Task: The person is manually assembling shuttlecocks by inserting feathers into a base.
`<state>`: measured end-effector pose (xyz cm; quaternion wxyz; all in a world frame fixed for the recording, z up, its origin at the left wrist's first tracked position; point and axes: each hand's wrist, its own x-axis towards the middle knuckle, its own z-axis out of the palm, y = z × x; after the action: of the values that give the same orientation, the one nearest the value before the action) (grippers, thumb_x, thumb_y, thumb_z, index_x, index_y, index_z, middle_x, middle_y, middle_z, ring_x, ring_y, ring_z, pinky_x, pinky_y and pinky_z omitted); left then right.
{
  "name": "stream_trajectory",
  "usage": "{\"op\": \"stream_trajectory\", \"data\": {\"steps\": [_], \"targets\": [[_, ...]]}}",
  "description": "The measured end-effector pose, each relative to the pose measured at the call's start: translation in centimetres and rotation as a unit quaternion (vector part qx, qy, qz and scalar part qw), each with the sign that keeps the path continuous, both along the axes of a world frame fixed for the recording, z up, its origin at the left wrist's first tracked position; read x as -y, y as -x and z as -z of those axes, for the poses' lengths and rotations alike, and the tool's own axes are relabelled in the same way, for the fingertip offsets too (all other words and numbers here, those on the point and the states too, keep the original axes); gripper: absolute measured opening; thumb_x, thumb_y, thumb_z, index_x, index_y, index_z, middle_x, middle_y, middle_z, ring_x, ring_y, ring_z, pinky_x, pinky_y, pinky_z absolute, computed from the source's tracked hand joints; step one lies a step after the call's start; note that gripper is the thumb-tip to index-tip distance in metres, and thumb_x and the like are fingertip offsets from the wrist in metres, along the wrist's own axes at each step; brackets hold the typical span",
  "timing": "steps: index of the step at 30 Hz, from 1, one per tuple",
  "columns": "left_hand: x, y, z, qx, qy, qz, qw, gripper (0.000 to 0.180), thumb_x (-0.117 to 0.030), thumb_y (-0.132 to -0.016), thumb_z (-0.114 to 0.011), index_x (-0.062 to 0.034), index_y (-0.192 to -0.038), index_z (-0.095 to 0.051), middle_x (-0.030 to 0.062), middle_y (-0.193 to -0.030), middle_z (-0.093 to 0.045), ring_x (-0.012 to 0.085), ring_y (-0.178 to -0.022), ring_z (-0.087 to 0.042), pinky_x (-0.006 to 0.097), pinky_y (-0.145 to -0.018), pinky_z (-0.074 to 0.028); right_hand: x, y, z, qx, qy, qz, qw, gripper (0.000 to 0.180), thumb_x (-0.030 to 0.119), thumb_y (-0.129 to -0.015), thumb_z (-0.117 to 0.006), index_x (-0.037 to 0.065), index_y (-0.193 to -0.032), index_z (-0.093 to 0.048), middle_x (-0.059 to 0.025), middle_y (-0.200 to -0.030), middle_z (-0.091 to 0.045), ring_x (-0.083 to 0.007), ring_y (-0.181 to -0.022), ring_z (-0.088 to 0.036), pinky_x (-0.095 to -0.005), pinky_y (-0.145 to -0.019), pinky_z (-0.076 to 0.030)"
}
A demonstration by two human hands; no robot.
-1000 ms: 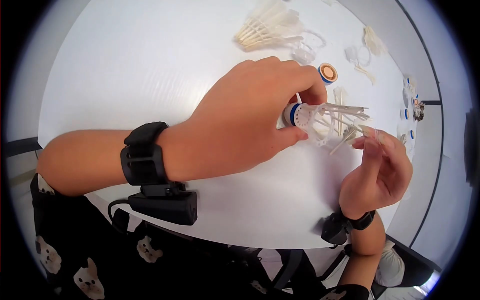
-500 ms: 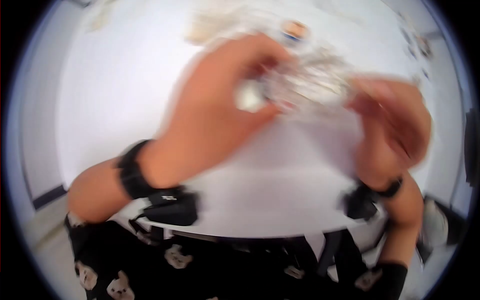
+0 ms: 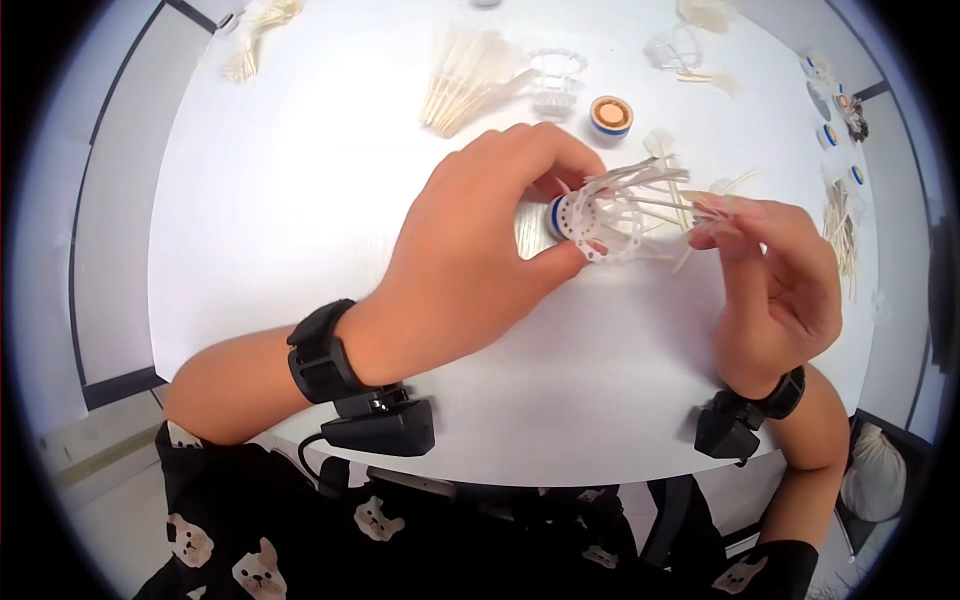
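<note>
My left hand is curled round a part-assembled shuttlecock tilted on its side. Its white head has a blue band and a face dotted with small holes. A clear lacy plastic ring frame and several pale feather shafts stick out from it toward the right. With thumb and fingertips pinched, my right hand grips a feather whose shaft points at the head. Whether that shaft sits in a hole cannot be made out. Loose feathers lie on the table just behind.
On the white table, a fan of feathers, a clear ring frame and a cork head with a blue band lie beyond my hands. More feathers and heads line the right edge. Feathers lie far left.
The view was blurred and has steadied. Both hands sit slightly farther right or lower in the picture, still at the shuttlecock, with its head and shafts now distinct.
</note>
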<state>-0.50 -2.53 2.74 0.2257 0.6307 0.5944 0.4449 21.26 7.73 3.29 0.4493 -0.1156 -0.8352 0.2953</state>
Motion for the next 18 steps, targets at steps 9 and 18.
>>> {"op": "stream_trajectory", "data": {"steps": [9,18], "targets": [[-0.4,-0.9,-1.0,0.038,0.031,-0.003,0.999,0.032,-0.001,-0.078,-0.081,-0.0065,-0.106,-0.067,0.006,-0.1,-0.066,0.0227,-0.094,-0.064,0.033,-0.088,-0.056,0.1,-0.1,-0.3,0.021,0.015,0.058,0.998,0.026,-0.015,-0.083,-0.071,-0.004,-0.105,-0.074,-0.0135,-0.093,-0.076,-0.0167,-0.077,-0.07,-0.0256,-0.067,-0.054],[-0.2,-0.6,-1.3,0.038,0.059,0.021,0.997,0.033,-0.001,-0.081,-0.083,-0.0039,-0.109,-0.067,0.0048,-0.105,-0.065,0.0157,-0.098,-0.064,0.03,-0.091,-0.052,0.2,0.7,-1.1,0.029,-0.032,0.046,0.998,0.03,-0.01,-0.076,-0.079,0.003,-0.103,-0.077,-0.0102,-0.086,-0.074,-0.0218,-0.071,-0.069,-0.0278,-0.06,-0.052]]}}
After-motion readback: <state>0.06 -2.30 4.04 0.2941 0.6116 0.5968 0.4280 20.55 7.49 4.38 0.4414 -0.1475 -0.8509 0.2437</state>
